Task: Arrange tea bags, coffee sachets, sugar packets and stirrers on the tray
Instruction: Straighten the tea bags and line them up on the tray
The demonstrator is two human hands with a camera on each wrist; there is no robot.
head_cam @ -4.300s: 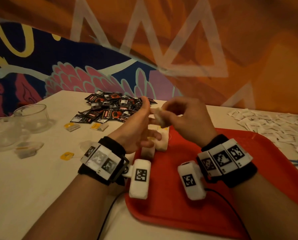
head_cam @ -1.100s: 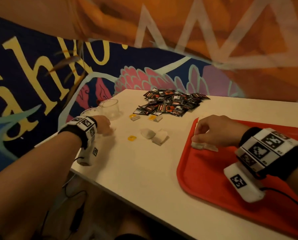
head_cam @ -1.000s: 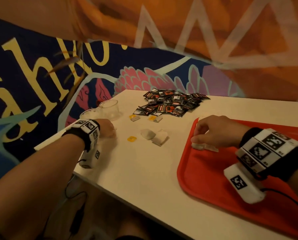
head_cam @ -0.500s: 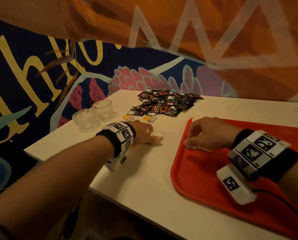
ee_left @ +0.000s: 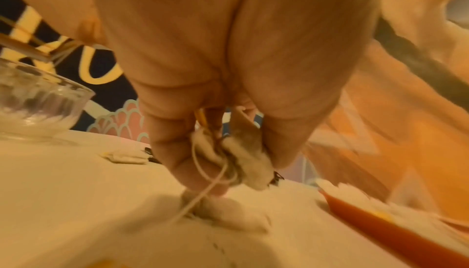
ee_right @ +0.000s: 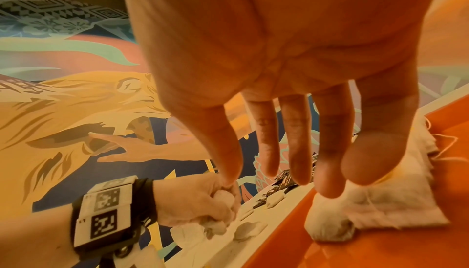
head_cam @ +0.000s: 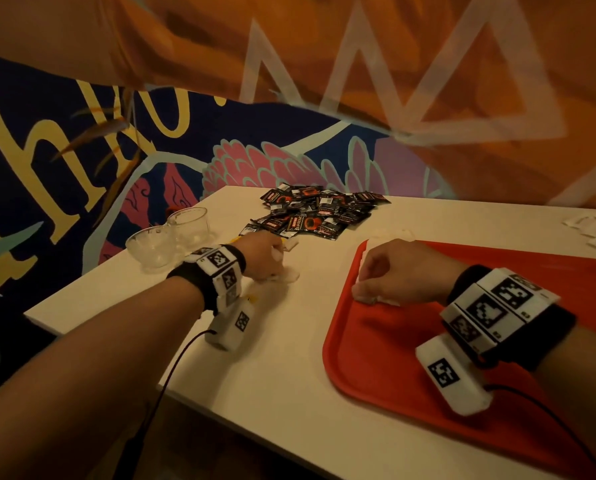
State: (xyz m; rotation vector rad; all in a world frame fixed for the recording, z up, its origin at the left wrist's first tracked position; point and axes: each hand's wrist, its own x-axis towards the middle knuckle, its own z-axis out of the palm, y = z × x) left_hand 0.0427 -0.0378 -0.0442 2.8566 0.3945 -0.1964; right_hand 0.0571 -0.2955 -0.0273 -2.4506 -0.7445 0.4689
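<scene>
My left hand is on the white table left of the red tray. In the left wrist view its fingers curl round a bunch of tea bags with a string hanging down, and one more tea bag lies on the table right under them. My right hand is at the tray's far left corner. Its fingers point down, with the tips touching the white tea bags lying on the tray. A pile of black coffee sachets sits behind the hands.
Two glass bowls stand near the table's left edge. White sugar packets lie at the far right. Another loose tea bag lies just past my left hand. A painted wall runs behind the table.
My left hand has moved right from beside the glass bowls to the loose tea bags and gripped them. My right hand has stayed on the tea bags on the tray.
</scene>
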